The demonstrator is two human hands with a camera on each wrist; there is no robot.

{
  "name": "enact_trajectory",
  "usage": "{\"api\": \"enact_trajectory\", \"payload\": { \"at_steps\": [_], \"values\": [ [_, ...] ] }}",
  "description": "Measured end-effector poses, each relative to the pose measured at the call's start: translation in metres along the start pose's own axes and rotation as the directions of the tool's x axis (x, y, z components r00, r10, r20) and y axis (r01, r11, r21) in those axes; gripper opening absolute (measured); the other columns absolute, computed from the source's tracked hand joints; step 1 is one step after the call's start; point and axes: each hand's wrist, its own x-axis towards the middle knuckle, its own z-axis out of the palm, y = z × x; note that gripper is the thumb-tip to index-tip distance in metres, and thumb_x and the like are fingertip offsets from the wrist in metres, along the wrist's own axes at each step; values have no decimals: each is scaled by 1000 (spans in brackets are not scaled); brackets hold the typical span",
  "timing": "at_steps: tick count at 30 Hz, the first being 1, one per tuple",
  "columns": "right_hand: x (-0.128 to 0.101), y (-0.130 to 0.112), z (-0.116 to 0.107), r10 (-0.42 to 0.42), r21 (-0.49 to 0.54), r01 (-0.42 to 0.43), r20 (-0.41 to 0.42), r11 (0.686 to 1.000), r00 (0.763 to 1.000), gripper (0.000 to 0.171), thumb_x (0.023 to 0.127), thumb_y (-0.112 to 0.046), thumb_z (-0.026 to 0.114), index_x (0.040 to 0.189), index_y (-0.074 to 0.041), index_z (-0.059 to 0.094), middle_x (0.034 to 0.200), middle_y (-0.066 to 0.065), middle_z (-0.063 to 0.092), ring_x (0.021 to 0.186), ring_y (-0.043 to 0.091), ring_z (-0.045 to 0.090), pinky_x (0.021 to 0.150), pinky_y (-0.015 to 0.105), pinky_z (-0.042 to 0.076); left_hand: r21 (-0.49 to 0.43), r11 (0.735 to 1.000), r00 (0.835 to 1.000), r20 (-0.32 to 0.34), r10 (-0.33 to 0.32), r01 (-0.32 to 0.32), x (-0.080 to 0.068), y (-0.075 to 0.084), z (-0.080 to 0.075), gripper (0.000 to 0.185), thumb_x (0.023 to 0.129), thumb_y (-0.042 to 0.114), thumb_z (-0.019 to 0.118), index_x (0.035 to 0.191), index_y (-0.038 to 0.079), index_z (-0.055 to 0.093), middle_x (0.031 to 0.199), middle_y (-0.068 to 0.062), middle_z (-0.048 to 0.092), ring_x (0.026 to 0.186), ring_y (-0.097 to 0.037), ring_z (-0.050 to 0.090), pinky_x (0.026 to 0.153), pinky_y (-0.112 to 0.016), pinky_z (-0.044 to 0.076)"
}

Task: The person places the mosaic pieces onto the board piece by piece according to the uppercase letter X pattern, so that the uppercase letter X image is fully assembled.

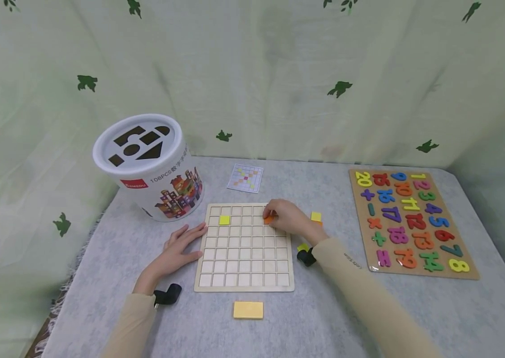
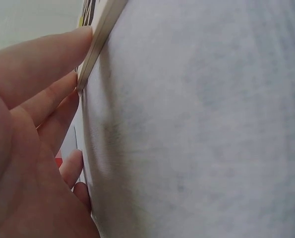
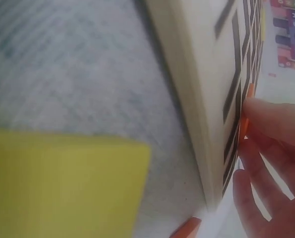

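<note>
A wooden grid board (image 1: pixel 244 289) lies flat on the table, with a yellow tile (image 1: pixel 224 220) in one of its upper left squares. My right hand (image 1: pixel 291 219) is over the board's upper right part and pinches an orange tile (image 1: pixel 268 219) between thumb and fingers. In the right wrist view that orange tile (image 3: pixel 245 119) stands at the grid surface, partly hidden by the fingers. My left hand (image 1: pixel 175 254) rests beside the board, its extended fingertips against the left edge; the left wrist view shows them touching the board's side (image 2: pixel 101 37).
Right of the board lie a yellow tile (image 1: pixel 316 216), an orange tile (image 1: pixel 320 223) and another yellow tile (image 1: pixel 303 247). A pale yellow block (image 1: pixel 248 310) lies in front. Behind are a pattern card (image 1: pixel 252 185) and a white bucket (image 1: pixel 151 194); a number puzzle (image 1: pixel 447 258) lies far right.
</note>
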Motion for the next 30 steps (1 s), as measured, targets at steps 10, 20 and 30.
{"api": "enact_trajectory", "payload": {
  "at_steps": [10, 20, 30],
  "values": [
    [-15, 8, -10, 57, 110, -53, -37, 993, 998, 21, 86, 1, 64, 104, -8, 69, 101, 1, 64, 92, 19, 57, 80, 34, 48, 1, 1000, 1000, -6, 11, -11, 1, -2, 1, 63, 92, 27, 64, 148, 15, 38, 157, 1, 22, 142, -34, -2, 103, -64, 0],
    [-60, 51, -41, 208, 174, -182, -150, 968, 966, 17, 87, -3, 65, 103, -4, 67, 103, 7, 63, 95, 25, 55, 85, 42, 48, 5, 1000, 1000, -10, 29, -29, 1, -4, 1, 63, 92, 28, 64, 148, 15, 38, 157, 0, 22, 142, -34, -2, 103, -65, 0],
    [-85, 76, -49, 226, 69, -219, -124, 973, 966, 16, 88, 0, 64, 102, -3, 70, 104, 9, 64, 94, 26, 58, 84, 44, 50, 18, 999, 999, -14, 32, -31, 1, -5, 1, 63, 92, 29, 64, 148, 14, 38, 157, -1, 23, 142, -35, -1, 102, -65, 1]
  ]
}}
